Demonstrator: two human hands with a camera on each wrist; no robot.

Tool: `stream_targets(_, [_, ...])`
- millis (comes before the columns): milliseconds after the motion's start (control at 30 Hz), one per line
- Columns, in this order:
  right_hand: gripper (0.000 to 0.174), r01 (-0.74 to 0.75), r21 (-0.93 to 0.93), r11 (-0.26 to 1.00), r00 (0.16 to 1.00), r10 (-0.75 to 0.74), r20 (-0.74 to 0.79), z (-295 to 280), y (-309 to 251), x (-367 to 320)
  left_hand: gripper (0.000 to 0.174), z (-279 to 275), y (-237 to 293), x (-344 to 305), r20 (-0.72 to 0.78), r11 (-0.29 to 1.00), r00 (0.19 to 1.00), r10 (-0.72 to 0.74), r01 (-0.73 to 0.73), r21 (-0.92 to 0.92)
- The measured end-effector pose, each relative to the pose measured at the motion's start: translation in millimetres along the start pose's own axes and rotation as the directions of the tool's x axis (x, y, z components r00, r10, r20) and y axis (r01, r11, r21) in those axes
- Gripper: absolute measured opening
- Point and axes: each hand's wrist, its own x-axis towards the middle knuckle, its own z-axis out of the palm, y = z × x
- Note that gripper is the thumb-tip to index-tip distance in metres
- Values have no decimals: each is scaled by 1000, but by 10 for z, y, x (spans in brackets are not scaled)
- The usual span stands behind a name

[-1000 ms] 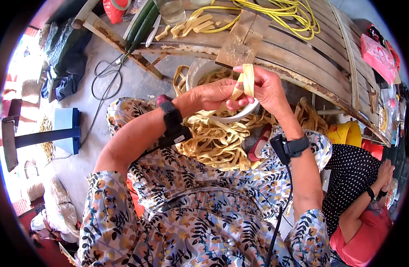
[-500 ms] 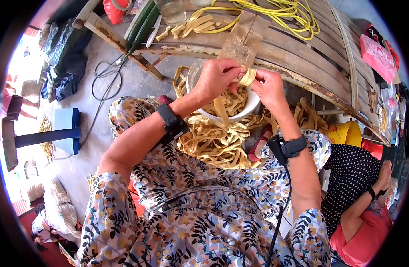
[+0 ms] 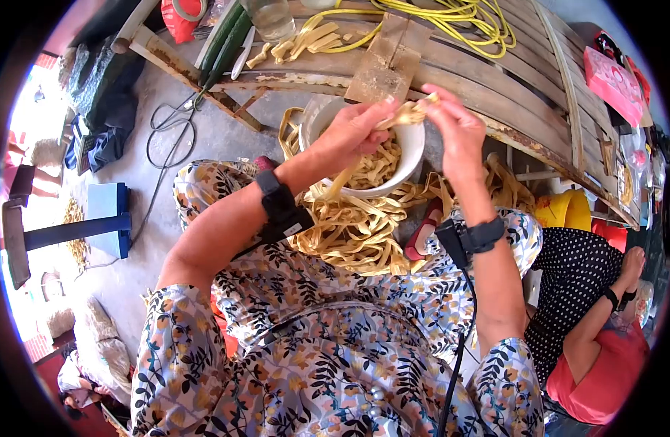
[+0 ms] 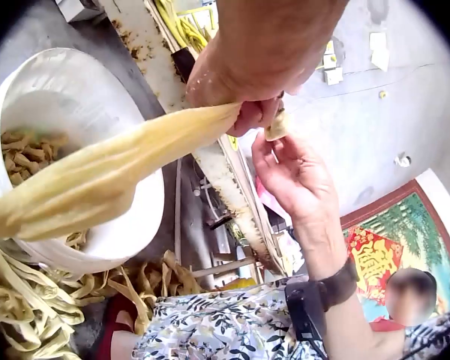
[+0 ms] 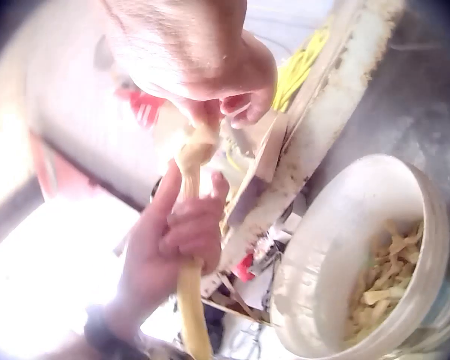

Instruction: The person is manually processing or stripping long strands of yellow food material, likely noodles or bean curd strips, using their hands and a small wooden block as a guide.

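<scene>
A flat, pale yellow strip (image 3: pixel 408 113) stretches between both hands, bunched into a knot-like lump (image 5: pixel 196 152) above the white bucket (image 3: pixel 415 162). My left hand (image 3: pixel 355 131) grips the strip just beside the lump. From under this hand, the strip's long tail (image 4: pixel 112 176) hangs down across the bucket's mouth in the left wrist view. My right hand (image 3: pixel 457 135) pinches the short end with thumb and fingertips, farther right and slightly blurred. Inside the bucket lie many shorter yellow pieces (image 3: pixel 375 169).
Long loose strips (image 3: pixel 357 233) are heaped on the floor before the knees. A slatted bench (image 3: pixel 488 95) behind the bucket carries a small wooden board (image 3: pixel 389 65), knotted pieces (image 3: pixel 313 40) and yellow cord (image 3: pixel 481 25). Another person (image 3: pixel 604 357) sits at right.
The strip went from an upright loop between the fingers to a small wrapped coil, then to a tightened lump. The right hand has moved away to the right, widening the gap between hands.
</scene>
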Motion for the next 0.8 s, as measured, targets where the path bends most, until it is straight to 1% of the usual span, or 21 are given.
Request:
stream_targets(33, [8, -73, 73, 995, 995, 78, -65, -59, -30, 42, 27, 7, 26, -10, 27, 1000, 999, -29, 29, 1])
stream_targets(67, [8, -101, 101, 990, 991, 109, -83, -89, -47, 53, 28, 6, 48, -6, 55, 998, 997, -60, 60, 7])
stream_targets(100, [8, -132, 129, 983, 984, 145, -98, -111, -58, 54, 27, -19, 9, 25, 73, 999, 997, -26, 23, 43])
stream_targets(133, [9, -166, 157, 973, 977, 184, -108, -124, -65, 51, 26, -60, -22, 39, 94, 999, 995, -42, 39, 37])
stream_targets(167, [9, -194, 147, 970, 971, 211, -109, -124, -81, 42, 25, -117, -43, 49, 114, 998, 992, -57, 53, 35])
stream_targets(200, [10, -200, 149, 968, 971, 216, -103, -128, -64, 38, 23, -160, -45, 45, 134, 997, 988, -75, 71, 34])
stream_targets(267, [13, -213, 147, 966, 970, 227, -87, -145, -33, 41, 21, -236, -44, 54, 246, 984, 961, -128, 154, -89])
stream_targets(300, [16, -254, 110, 961, 965, 259, -36, -129, -67, 45, 20, -269, -40, 54, 301, 970, 943, -145, 196, -146])
stream_targets(367, [21, -330, 31, 943, 943, 328, 60, -77, -176, 15, 20, -313, -60, 29, 307, 963, 939, -156, 214, -166])
stream_targets(400, [22, -382, -20, 924, 916, 381, 125, -50, -190, -13, 19, -302, -41, 19, 312, 959, 936, -162, 224, -174])
stream_targets(467, [26, -471, -133, 872, 838, 489, 244, 35, -194, -80, 19, -232, -38, 5, 235, 980, 963, -133, 162, -111])
stream_targets(500, [24, -418, -169, 892, 860, 449, 243, 82, -144, -106, 19, -201, -28, -7, 195, 988, 974, -116, 133, -79])
stream_targets(600, [21, -393, 68, 917, 884, 357, 301, 60, -15, -86, 20, -196, -19, 3, 212, 993, 971, -112, 120, -23])
stream_targets(633, [19, -399, 117, 909, 894, 358, 271, 59, -32, -83, 20, -207, 1, 5, 226, 992, 967, -118, 127, -25])
stream_targets(733, [18, -437, 143, 888, 879, 388, 275, -4, -89, -60, 21, -259, 49, 13, 265, 987, 954, -142, 155, -30])
stream_targets(800, [19, -452, 115, 884, 869, 408, 282, -16, -45, -66, 22, -287, 44, 11, 275, 981, 945, -178, 192, -28])
